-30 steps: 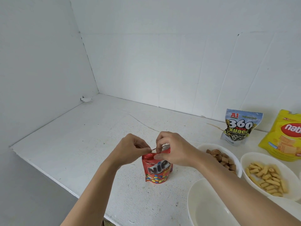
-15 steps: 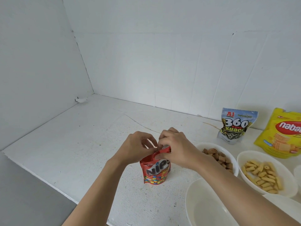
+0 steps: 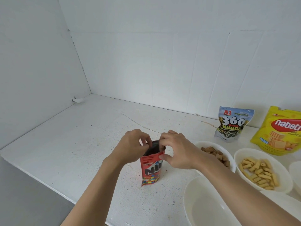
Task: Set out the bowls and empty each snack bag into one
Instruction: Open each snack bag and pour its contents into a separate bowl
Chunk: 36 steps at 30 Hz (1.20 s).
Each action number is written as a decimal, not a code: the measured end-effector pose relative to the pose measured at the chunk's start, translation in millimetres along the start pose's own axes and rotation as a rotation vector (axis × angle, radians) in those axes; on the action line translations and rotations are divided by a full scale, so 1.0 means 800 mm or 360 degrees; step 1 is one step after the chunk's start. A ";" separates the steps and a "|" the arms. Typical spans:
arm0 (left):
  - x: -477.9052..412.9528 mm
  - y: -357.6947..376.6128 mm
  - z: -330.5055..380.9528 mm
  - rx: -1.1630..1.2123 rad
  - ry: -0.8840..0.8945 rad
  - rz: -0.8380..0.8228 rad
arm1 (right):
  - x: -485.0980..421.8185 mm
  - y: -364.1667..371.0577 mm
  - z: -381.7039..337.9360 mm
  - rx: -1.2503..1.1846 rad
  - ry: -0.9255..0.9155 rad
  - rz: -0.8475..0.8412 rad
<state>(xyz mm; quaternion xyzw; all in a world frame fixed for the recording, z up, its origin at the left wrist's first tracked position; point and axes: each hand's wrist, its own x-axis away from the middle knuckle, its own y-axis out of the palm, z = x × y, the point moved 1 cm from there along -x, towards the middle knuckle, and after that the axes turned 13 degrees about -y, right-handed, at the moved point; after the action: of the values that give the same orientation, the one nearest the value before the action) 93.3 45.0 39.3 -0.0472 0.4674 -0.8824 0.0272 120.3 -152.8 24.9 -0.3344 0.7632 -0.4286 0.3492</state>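
Note:
A red Nips candy bag (image 3: 150, 172) stands upright on the white table (image 3: 68, 144). My left hand (image 3: 130, 146) pinches its top edge on the left and my right hand (image 3: 177, 150) pinches it on the right, so the mouth gapes open and dark. To the right sit a white bowl of brown snack squares (image 3: 216, 147), a white bowl of yellow sticks (image 3: 244, 154), and an empty white bowl (image 3: 205, 207) under my right forearm. A grey 360 seed bag (image 3: 231, 126) and a yellow Nabati bag (image 3: 280, 131) stand by the back wall.
White walls close the table at the back and left. The table's front edge runs diagonally at lower left. Another white bowl's rim (image 3: 295, 175) shows at the far right. A small white scrap (image 3: 78, 100) lies in the back-left corner.
The top of the red bag was pinched flat between my hands before; now its two sides are pulled apart and the mouth is open.

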 end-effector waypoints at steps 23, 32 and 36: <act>0.014 0.003 -0.005 0.0242 -0.0208 -0.0348 | 0.009 0.022 -0.012 0.0073 -0.0105 0.0083; 0.020 0.011 -0.011 0.0256 -0.0205 0.0032 | 0.014 0.019 -0.007 0.0157 -0.0085 0.0126; 0.031 0.033 0.001 0.0386 -0.0076 0.0129 | 0.013 0.024 -0.011 -0.0180 0.0008 0.0319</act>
<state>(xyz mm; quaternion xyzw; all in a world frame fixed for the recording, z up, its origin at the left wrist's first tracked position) 69.1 27.2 19.0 -0.0456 0.3581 -0.9292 0.0794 103.1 -149.9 8.8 -0.2746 0.8167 -0.3486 0.3688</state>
